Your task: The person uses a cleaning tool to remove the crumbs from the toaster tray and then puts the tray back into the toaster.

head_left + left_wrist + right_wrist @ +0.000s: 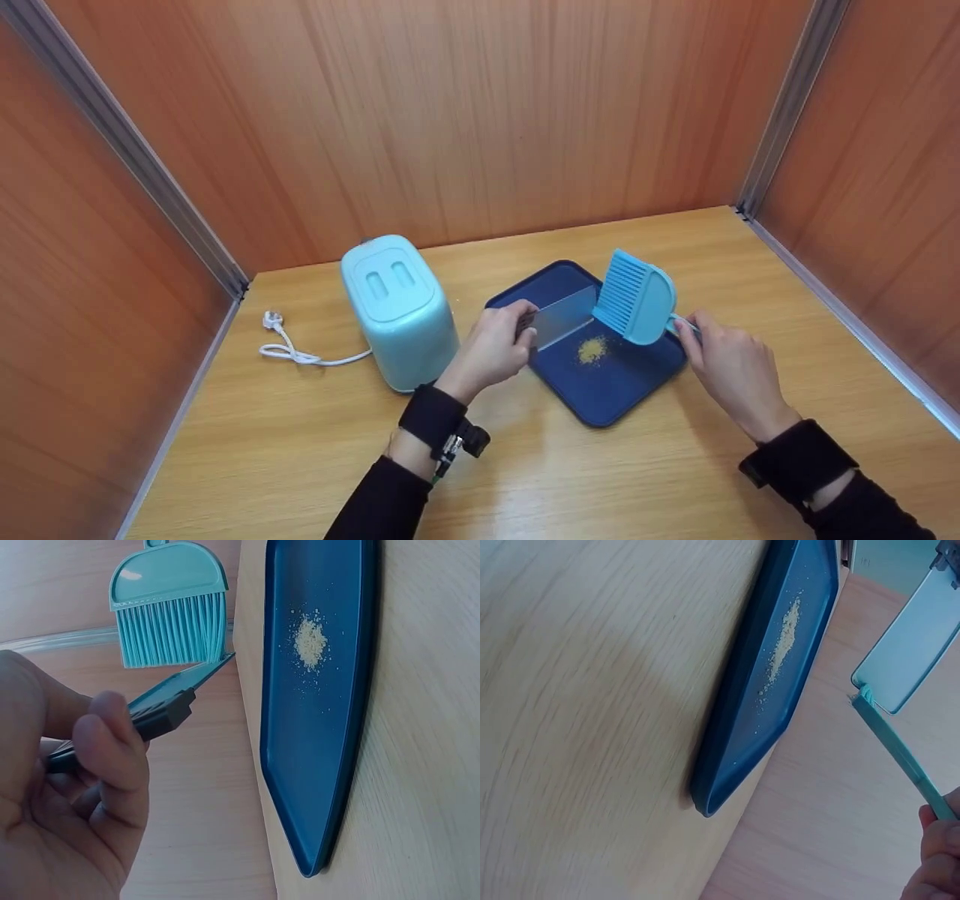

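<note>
My left hand (499,341) grips a flat rectangular scraper (564,316) by its dark handle, plain to see in the left wrist view. Its blade is tilted above the dark blue tray (600,405). In my right hand (733,367) is the thin handle of a turquoise hand brush (651,306). The bristles (169,631) touch or nearly touch the far end of the scraper in all views. Below both tools, a small heap of yellowish crumbs (592,349) lies on the tray, with loose bits scattered around it.
A light turquoise toaster-like appliance (412,341) with two slots in its top stands left of the tray. Its white cord (300,356) and plug (272,320) lie on the wooden table (247,450). Wood-grain panels (480,120) enclose the back and sides.
</note>
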A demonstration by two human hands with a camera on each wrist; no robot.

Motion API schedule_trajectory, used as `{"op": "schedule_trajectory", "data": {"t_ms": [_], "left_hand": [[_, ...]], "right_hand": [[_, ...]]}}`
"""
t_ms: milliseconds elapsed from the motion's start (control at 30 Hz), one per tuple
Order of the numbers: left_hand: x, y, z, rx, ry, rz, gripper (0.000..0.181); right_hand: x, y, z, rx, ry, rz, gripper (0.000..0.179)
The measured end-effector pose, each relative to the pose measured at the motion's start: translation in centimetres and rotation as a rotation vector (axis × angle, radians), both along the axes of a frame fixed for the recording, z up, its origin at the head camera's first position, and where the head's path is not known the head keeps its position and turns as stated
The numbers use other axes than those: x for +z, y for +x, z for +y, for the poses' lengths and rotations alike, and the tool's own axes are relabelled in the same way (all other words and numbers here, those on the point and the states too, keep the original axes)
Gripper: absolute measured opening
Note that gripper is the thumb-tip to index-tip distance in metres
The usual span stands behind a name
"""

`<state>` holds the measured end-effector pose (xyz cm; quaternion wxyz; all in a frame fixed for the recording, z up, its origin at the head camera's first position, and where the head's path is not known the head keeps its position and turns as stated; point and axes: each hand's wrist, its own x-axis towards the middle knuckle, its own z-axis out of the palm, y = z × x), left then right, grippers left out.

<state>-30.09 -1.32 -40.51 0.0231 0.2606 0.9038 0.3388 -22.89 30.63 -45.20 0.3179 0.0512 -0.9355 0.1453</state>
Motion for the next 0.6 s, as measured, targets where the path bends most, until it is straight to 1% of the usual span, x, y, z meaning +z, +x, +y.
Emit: {"op": "schedule_trajectory", "data": {"t_ms": [133,233,333,467,600], "left_hand": [[-0.07,-0.07,0.04,0.004,-0.013,0.015,0.029],[-0.18,-0.06,0.07,0.005,-0.040,0.046,0.028],[-0.32,-0.07,0.08,0.005,-0.070,0.079,0.029],[-0.47,-0.11,0.05,0.002,-0.088,0.105,0.029],[-0.51,-0.14,-0.04,0.012,-0.077,0.089,0.029]], "right_hand": [[0.04,0.09,-0.14,0.008,-0.003,-0.040,0.023],[0.13,0.19,-0.25,0.013,-0.004,-0.061,0.023],[0.25,0.33,-0.28,0.013,-0.001,-0.070,0.023],[0.38,0.48,-0.31,0.014,-0.015,-0.076,0.023],[0.47,0.74,-0.68,0.032,-0.065,-0.084,0.023]]}}
